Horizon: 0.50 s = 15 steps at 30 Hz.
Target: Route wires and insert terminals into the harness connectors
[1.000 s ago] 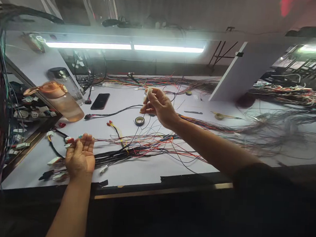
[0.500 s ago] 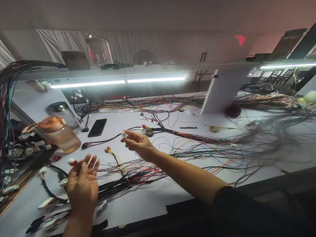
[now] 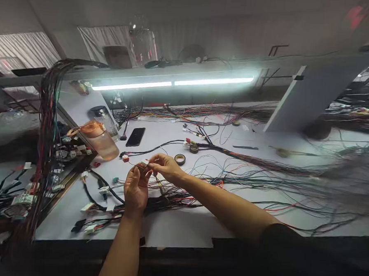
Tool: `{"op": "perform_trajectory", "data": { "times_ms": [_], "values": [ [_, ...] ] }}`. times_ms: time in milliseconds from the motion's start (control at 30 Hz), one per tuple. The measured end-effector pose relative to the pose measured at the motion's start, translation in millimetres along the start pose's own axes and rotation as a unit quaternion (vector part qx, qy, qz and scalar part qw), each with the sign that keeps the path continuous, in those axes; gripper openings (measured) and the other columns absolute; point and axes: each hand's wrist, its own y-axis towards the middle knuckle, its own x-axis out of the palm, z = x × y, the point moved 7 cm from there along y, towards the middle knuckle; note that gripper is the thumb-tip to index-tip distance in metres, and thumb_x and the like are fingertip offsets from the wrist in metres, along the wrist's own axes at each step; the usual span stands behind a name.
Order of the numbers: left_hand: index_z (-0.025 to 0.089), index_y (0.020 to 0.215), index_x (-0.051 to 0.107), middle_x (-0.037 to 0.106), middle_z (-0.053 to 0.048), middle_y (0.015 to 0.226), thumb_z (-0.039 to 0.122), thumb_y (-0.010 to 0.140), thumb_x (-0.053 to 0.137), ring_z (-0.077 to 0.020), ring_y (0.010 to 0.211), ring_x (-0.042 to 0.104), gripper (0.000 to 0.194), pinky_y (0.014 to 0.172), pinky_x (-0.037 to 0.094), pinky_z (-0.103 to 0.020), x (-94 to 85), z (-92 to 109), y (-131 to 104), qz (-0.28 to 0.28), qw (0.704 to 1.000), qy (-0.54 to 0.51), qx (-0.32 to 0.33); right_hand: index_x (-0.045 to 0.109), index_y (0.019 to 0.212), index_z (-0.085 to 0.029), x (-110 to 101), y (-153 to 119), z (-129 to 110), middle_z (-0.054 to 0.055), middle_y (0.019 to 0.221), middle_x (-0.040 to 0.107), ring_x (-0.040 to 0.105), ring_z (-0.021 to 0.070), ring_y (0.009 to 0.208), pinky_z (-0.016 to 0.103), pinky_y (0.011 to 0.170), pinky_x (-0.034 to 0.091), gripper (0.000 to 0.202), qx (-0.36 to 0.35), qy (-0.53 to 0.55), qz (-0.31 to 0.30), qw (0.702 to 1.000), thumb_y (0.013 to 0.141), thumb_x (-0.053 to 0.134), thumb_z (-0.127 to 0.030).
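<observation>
My left hand (image 3: 136,191) is raised palm-up above the table, its thumb and fingertips pinched on a thin wire. A red and white connector (image 3: 126,159) shows just beyond these fingertips, with the wire running from it toward the hand. My right hand (image 3: 166,168) meets the left one at the fingertips, its thumb and index finger closed together. A tiny red tip shows between them; the rest of what they hold is hidden. Beneath both hands lies a bundle of black-sleeved wires (image 3: 159,203). A teal connector (image 3: 116,179) is left of my left hand.
An orange-lidded bottle (image 3: 102,144), a dark-lidded jar (image 3: 106,119) and a phone (image 3: 135,136) stand or lie at the back left. Tape rolls (image 3: 180,159) and a branched wire harness (image 3: 233,154) lie beyond my hands. Hanging cables (image 3: 47,126) border the left side; an upright panel (image 3: 293,100) stands right.
My hands have come together from apart; the right hand's white connector no longer shows. The view has turned left, and a tape roll behind my right hand is now visible.
</observation>
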Motion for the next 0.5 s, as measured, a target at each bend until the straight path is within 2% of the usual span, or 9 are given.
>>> {"op": "perform_trajectory", "data": {
  "times_ms": [133,233,367,433,500],
  "values": [
    [0.016,0.087,0.065,0.066,-0.001,0.089,0.028,0.059,0.085,-0.0113,0.079,0.063,0.036,0.08,0.049,-0.027,-15.3,-4,5,0.064,0.998,-0.008,-0.008,0.055,0.086,-0.015,2,-1,12,0.001,0.068,0.064,0.053,0.0093,0.056,0.021,0.052,0.041,0.038,0.007,-0.059,-0.005,0.998,0.074,0.072,-0.046],
    [0.016,0.086,0.064,0.067,-0.002,0.085,0.023,0.057,0.085,-0.0105,0.075,0.063,0.037,0.075,0.049,-0.025,-24.9,-7,8,0.111,0.994,-0.012,-0.021,0.057,0.09,-0.015,-3,-3,18,0.0,0.069,0.063,0.052,0.0092,0.057,0.02,0.053,0.04,0.028,0.0,-0.149,0.001,0.989,0.084,0.063,-0.042],
    [0.015,0.088,0.064,0.067,-0.003,0.081,0.023,0.059,0.083,-0.0097,0.069,0.062,0.036,0.07,0.049,-0.023,-34.2,-5,9,0.168,0.985,-0.022,-0.016,0.064,0.095,-0.016,-13,-11,20,-0.001,0.073,0.064,0.056,0.0093,0.065,0.019,0.062,0.041,0.02,-0.055,-0.355,0.016,0.933,0.09,0.058,-0.033],
    [0.015,0.087,0.064,0.066,-0.001,0.079,0.023,0.057,0.083,-0.0087,0.067,0.061,0.036,0.069,0.049,-0.023,-37.1,-1,8,0.191,0.981,-0.023,0.002,0.066,0.095,-0.016,-17,-15,24,-0.001,0.074,0.064,0.055,0.0096,0.065,0.02,0.063,0.04,0.02,-0.066,-0.403,0.023,0.913,0.091,0.056,-0.033],
    [0.015,0.085,0.063,0.065,0.0,0.078,0.024,0.056,0.084,-0.0078,0.065,0.061,0.037,0.069,0.049,-0.022,-39.3,2,7,0.211,0.977,-0.02,0.024,0.067,0.094,-0.016,-19,-18,29,0.0,0.074,0.065,0.055,0.0108,0.065,0.021,0.064,0.039,0.022,-0.068,-0.412,0.028,0.908,0.091,0.054,-0.034]
  ]
}}
